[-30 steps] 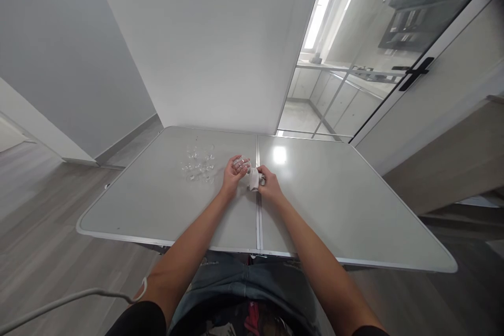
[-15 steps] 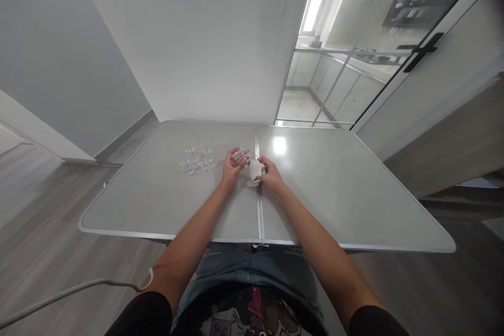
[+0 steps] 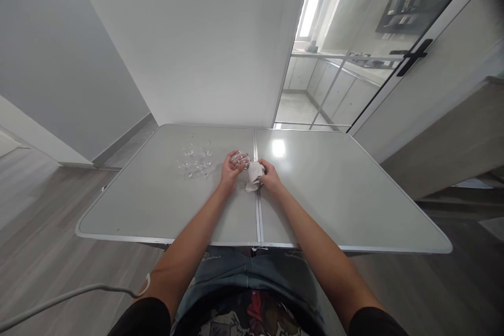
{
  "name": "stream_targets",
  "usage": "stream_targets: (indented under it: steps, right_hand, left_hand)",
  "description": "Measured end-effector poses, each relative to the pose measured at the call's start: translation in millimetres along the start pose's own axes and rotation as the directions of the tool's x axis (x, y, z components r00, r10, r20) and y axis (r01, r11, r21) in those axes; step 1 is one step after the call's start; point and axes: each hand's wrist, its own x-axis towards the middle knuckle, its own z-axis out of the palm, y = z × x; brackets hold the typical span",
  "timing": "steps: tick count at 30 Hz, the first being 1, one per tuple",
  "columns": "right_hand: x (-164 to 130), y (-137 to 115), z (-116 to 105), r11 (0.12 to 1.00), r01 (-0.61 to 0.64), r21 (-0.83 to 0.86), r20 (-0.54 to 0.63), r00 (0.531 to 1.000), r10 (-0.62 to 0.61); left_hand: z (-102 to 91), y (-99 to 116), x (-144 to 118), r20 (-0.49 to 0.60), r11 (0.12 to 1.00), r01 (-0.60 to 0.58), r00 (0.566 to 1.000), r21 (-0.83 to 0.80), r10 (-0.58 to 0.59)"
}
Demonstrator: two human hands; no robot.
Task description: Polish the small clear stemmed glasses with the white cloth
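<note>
**Holding a glass and a cloth over the bench**

Holding a small clear glass [image 3: 240, 158], the left hand [image 3: 231, 169] has its fingers curled around it, a closed grip above the middle seam of the grey bench [image 3: 157, 205]. The right hand [image 3: 269, 177] is closed on a white cloth [image 3: 253, 175], which touches the glass. A cluster of other clear glasses [image 3: 196, 163] stands on the bench just left of the left hand.
</note>
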Motion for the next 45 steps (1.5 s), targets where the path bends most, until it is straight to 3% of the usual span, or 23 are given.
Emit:
stream_targets:
  steps: [5, 8, 14, 21, 23, 28, 31, 37, 41, 45]
  right_hand:
    - [-5.7, -6.7, 3.2, 0.906, 0.192, -0.376, 0.033, 0.98, -0.194]
    - [-7.7, -6.7, 1.8, 0.844, 0.226, -0.486, 0.051, 0.972, -0.231]
    - [-5.6, -5.1, -0.1, 0.947, 0.147, -0.286, 0.003, 0.988, -0.153]
    - [0.9, -5.2, -2.0, 1.0, 0.001, 0.016, 0.06, 0.998, -0.002]
    - [0.1, -6.2, -1.2, 1.0, 0.006, -0.008, 0.071, 0.997, -0.005]
    - [-6.2, -9.5, 4.3, 0.959, 0.136, -0.249, 0.001, 0.99, -0.14]
    - [-6.7, -8.7, 3.8, 0.952, 0.137, -0.273, -0.032, 0.988, -0.152]
    - [1.4, 0.7, -1.5, 0.999, 0.015, 0.04, -0.104, 0.995, -0.011]
    - [5.9, 7.0, 3.9, 0.948, -0.086, 0.306, -0.166, 0.976, 0.142]
    - [9.5, 4.4, -0.5, 0.886, 0.018, 0.463, -0.38, 0.907, 0.18]
  left_hand:
    - [-2.6, -2.6, 0.1, -0.067, 0.996, 0.006, 0.998, 0.084, 0.0]
    - [-2.7, -4.1, -0.7, -0.07, 0.992, 0.055, 0.996, 0.114, -0.047]
    - [0.1, 1.1, -1.9, -0.003, 0.995, 0.087, 0.996, 0.051, -0.086]
    - [1.6, 5.5, -3.2, -0.018, 0.998, -0.003, 1.0, 0.062, 0.004]
    - [1.7, 4.7, -3.2, -0.046, 0.996, -0.024, 0.999, 0.086, 0.028]
    - [0.3, 2.4, -1.6, -0.063, 0.995, -0.021, 0.998, 0.101, 0.028]
    - [-0.1, 0.9, -0.6, -0.039, 0.994, 0.001, 0.999, 0.106, 0.003]
    - [3.5, -0.6, -1.4, -0.007, 0.993, 0.002, 1.0, 0.115, -0.001]
    - [4.4, -0.1, -2.2, 0.003, 0.995, -0.022, 1.0, 0.101, 0.022]
    - [6.2, 4.7, -3.1, -0.007, 0.994, -0.084, 0.996, 0.071, 0.084]
